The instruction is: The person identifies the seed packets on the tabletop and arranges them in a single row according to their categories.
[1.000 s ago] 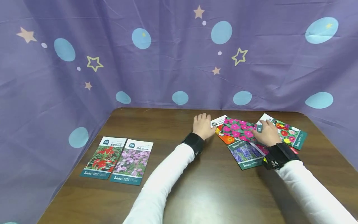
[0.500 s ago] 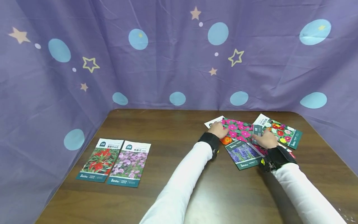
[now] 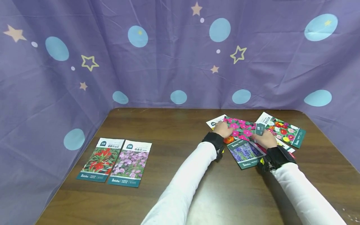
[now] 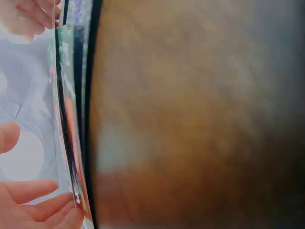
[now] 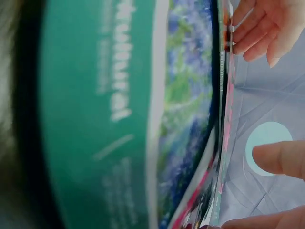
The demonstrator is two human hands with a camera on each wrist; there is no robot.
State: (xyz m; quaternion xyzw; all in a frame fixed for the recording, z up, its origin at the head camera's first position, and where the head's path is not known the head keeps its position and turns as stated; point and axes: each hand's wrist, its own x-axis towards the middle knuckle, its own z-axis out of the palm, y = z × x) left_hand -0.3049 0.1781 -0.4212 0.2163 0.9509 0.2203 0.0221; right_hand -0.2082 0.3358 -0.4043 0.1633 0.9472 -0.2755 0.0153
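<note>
Both arms reach well forward over the brown table (image 3: 174, 125), the left sleeve (image 3: 174, 184) slanting up to the right and the right sleeve (image 3: 305, 189) slanting up to the left, so the 2 hands close in on the pile from either side; the pink-flowered packet (image 3: 239, 125) lies on top there, crosswise over the orange-flowered packet (image 3: 228, 140) and the blue-flowered packet (image 3: 245, 153); the left hand (image 3: 222, 128) is at its left end, the thumb (image 4: 8, 137) held well away from the fingers (image 4: 35, 193), which stretch out fairly straight, tips touching the packet edges; the right hand (image 3: 265, 139) comes in at the dark green end, thumb pointing inward and spread from the other fingers; those run off the bottom of the right wrist's view, so I can't quite say how hard they press; 2 black bands circle the wrists; just beyond the right hand lies the mixed-flower packet (image 3: 284, 131); well apart, over at the left, the red-flowered packet (image 3: 101, 161) and the mauve-flowered packet (image 3: 130, 164) lie side by side.
</note>
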